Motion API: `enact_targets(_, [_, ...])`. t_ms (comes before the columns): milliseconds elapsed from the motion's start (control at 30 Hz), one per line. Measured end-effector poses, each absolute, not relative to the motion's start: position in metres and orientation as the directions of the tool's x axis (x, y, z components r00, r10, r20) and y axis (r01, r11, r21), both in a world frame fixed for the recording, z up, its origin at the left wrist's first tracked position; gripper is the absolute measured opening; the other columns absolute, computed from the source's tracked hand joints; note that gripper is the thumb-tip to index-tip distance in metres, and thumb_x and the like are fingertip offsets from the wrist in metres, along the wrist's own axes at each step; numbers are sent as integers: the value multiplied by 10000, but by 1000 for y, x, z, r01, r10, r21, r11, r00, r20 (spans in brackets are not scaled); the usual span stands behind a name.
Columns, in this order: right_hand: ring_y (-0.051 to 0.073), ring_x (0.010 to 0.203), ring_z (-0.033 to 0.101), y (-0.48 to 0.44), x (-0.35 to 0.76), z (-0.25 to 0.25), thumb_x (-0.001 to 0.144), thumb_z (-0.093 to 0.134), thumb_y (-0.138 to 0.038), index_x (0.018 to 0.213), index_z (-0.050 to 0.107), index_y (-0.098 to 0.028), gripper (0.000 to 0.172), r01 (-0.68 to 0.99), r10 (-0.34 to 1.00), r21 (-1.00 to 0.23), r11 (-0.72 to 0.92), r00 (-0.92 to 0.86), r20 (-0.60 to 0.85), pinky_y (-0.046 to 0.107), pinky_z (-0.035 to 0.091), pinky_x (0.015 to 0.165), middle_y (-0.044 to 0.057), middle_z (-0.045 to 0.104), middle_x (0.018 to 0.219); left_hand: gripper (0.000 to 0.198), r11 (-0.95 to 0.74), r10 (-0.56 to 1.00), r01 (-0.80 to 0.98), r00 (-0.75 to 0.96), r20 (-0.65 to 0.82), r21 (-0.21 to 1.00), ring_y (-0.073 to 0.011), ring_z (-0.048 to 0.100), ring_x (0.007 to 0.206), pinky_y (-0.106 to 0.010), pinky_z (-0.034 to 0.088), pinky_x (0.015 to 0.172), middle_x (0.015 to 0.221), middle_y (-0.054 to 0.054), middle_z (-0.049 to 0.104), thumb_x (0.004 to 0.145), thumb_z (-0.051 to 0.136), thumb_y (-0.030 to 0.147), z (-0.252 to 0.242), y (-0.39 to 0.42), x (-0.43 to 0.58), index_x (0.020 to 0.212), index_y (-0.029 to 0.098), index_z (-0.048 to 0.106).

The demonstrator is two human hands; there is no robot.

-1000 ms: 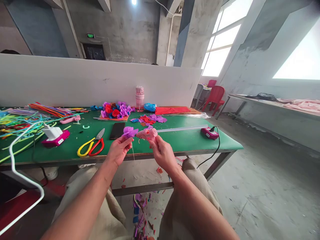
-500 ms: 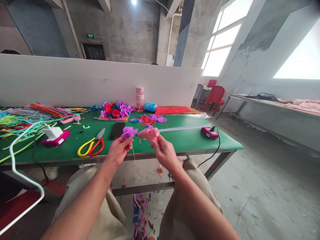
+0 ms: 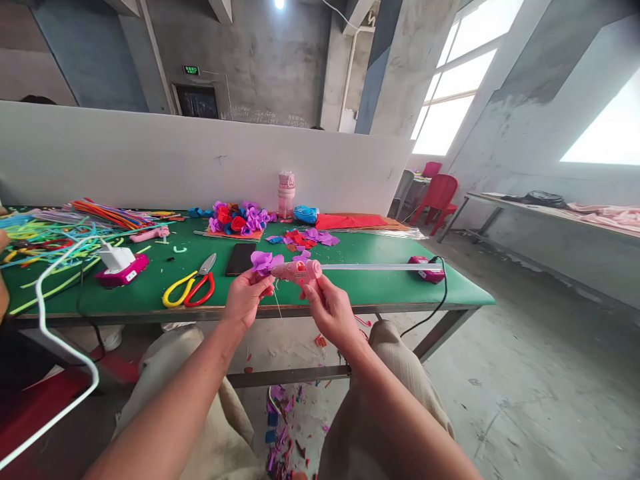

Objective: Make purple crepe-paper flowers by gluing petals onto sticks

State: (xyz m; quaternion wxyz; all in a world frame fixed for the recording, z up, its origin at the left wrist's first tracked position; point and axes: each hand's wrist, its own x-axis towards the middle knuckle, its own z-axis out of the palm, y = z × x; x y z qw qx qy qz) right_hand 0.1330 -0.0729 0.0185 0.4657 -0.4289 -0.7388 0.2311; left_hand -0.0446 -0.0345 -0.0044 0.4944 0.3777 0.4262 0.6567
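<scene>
Between the fingers of my left hand (image 3: 246,297) is a purple paper flower (image 3: 265,262), its petals spread at the top. A thin pale strand hangs below it. My right hand (image 3: 330,303) is closed around a pink hot glue gun (image 3: 296,270), with a long clear glue stick (image 3: 370,267) sticking out of its back toward the right. The gun's nozzle meets the flower's right side; whether it touches a petal I cannot tell. Both hands are above the front edge of the green table (image 3: 380,290).
Scissors (image 3: 190,287) and a black phone (image 3: 241,259) lie left of my hands. Behind are finished flowers (image 3: 237,219), loose petals (image 3: 305,239) and a pink bottle (image 3: 287,193). Pink power blocks (image 3: 427,269) with cords, and colourful pipe cleaners (image 3: 107,217), sit at the sides.
The glue gun's nozzle has come up against the purple flower, and the glue stick now points straighter right. The flower has tilted. Part of another person's hand appears at the left edge.
</scene>
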Motion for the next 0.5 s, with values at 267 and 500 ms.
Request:
enact_targets(267, [114, 508, 366, -73, 129, 16, 907, 359, -374, 786, 486, -192, 252, 519, 834, -663, 539, -218, 508, 230, 284, 518, -5, 515, 629, 221, -166, 973, -325, -206, 102, 931, -95, 519, 518, -257, 418, 538, 550, 21, 593, 518, 786, 216, -8, -34, -42, 678, 150, 649])
enact_targets(500, [117, 500, 373, -73, 128, 17, 904, 351, -366, 765, 466, -200, 245, 540, 833, -647, 538, -222, 507, 230, 283, 515, -7, 511, 618, 218, -167, 975, -330, -196, 105, 929, -96, 516, 517, -259, 413, 535, 548, 20, 586, 514, 779, 204, -10, -33, -42, 677, 147, 645])
